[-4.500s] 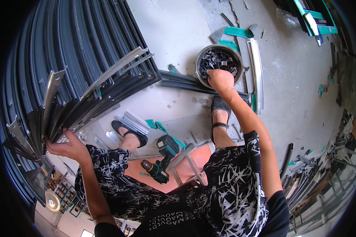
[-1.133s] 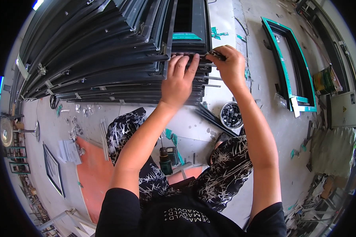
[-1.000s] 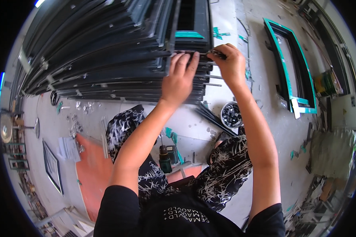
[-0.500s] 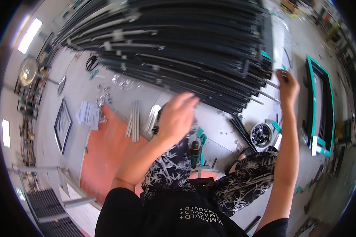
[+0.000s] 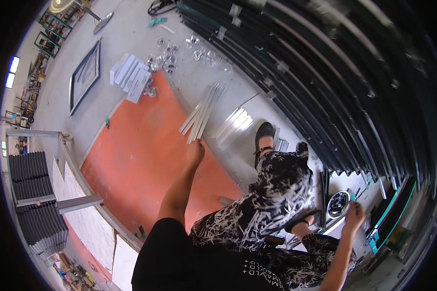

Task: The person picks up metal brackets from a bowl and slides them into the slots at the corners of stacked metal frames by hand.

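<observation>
Several thin pale metal strips [image 5: 206, 112] lie loosely fanned at the edge of an orange-red board on the floor. My left hand [image 5: 195, 151] is at their near ends, its fingertips against or just above a strip. Its fingers are mostly hidden by the back of the hand, so a grip cannot be made out. At the right, my right hand [image 5: 354, 217] is raised with curled fingers; what they hold, if anything, does not show. Next to it stands a round pale tub [image 5: 338, 204] full of small dark pieces.
A large stack of long dark profiles [image 5: 320, 82] fills the upper right. The orange-red board [image 5: 136, 155] covers much of the floor. White boxes [image 5: 131, 77], crumpled clear wrap [image 5: 166, 58] and a dark frame [image 5: 86, 75] lie farther off. A metal-framed rack [image 5: 80, 202] stands at left.
My view has swung left. My left hand has moved from beside the profile stack to the metal strips. My right hand has left the profile ends and come down near the tub.
</observation>
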A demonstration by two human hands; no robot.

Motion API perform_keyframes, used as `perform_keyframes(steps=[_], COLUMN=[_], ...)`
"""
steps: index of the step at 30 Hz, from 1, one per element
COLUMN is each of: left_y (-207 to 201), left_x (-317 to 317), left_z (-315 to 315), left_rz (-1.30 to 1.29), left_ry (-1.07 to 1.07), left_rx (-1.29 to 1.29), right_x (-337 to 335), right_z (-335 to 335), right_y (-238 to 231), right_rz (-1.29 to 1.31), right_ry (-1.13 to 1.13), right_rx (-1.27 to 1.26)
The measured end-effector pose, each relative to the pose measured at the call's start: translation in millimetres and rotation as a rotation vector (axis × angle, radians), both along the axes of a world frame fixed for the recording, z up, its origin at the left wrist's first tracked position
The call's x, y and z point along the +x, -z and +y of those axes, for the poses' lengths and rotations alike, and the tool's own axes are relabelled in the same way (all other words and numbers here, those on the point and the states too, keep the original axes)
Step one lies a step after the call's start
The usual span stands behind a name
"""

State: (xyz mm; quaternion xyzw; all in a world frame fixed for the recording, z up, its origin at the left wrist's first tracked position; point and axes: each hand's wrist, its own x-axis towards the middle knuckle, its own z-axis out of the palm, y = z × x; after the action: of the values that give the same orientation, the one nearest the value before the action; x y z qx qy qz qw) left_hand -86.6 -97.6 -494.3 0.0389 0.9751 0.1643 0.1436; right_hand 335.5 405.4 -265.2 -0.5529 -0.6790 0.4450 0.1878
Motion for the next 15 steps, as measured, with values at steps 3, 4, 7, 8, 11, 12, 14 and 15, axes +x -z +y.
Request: perform_keyframes(steps=[3,4,7,8,11,12,14,15], left_y=[69,84,121,123,105,93,84,88], left_x=[-22,-38,-29,-26,-26,-27,-31,-38], left_z=[-40,-78,-35,-31,-35,-28,-50,-72], left_rz=[-0.025,0.065,0.236,0.314,0.189,0.165,0.165,0.184], left_ry=[-0.027,-0.074,0.000,0.016,0.009,0.052,0.100,0.058], left_rx=[-0.051,-0.130,-0.131,-0.143,-0.289,-0.234,-0.193,-0.137], right_x=[-10,-15,-9,-7,-31,-31,-48,-54], right_z=[-58,-72,-88,-92,-104,-102,-111,-114], right_y=[30,48,34,40,23,20,8,9], right_rz=[-0.111,-0.096,-0.287,-0.331,-0.399,-0.461,-0.472,-0.396], right_ry=[-0.244,-0.374,-0.484,-0.559,-0.642,-0.710,-0.719,-0.681], right_rx=[-0.099,-0.079,-0.179,-0.047,0.034,0.115,0.125,0.133])
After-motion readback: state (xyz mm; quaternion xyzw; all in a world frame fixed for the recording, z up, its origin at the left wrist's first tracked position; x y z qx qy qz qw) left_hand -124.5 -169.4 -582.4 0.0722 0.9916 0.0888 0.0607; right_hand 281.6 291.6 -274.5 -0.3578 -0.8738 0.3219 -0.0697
